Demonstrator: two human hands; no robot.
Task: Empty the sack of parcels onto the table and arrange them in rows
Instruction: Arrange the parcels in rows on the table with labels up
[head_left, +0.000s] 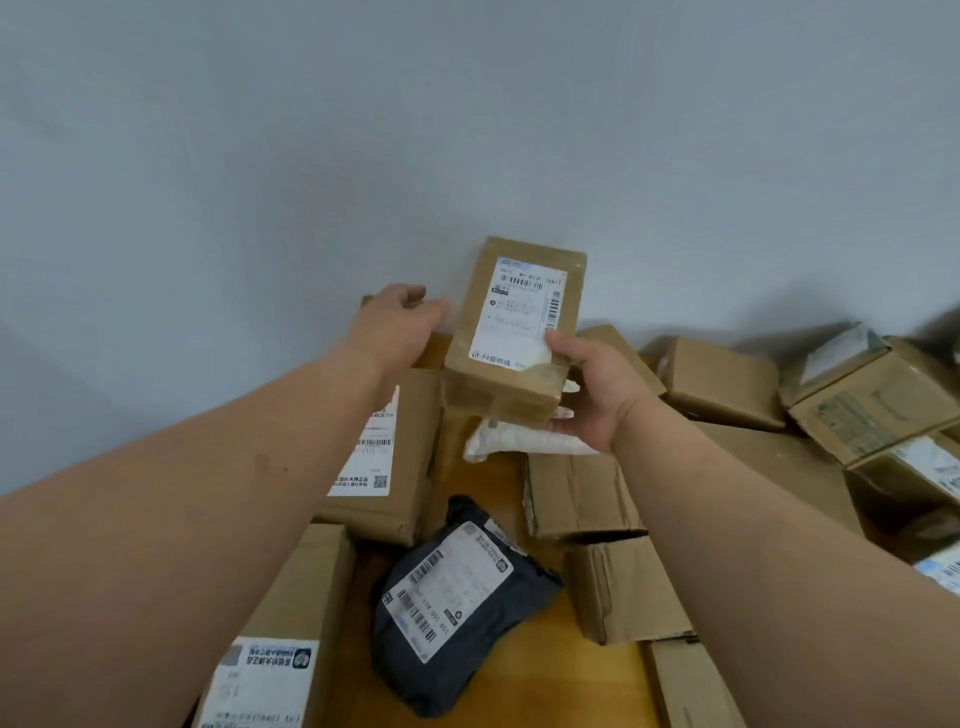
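Aloft, right hand (592, 395) grips labelled box (514, 332) — print unreadable.

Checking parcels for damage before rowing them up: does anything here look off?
The cardboard box near the right forearm gapes open at one end, flaps loose. The dark mailer bag lies askew to the boxes.

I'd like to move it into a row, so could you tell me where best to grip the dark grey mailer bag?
Pinch the dark grey mailer bag across its long edges from above: it lies flat and soft on the table, with bare wood showing beside it.
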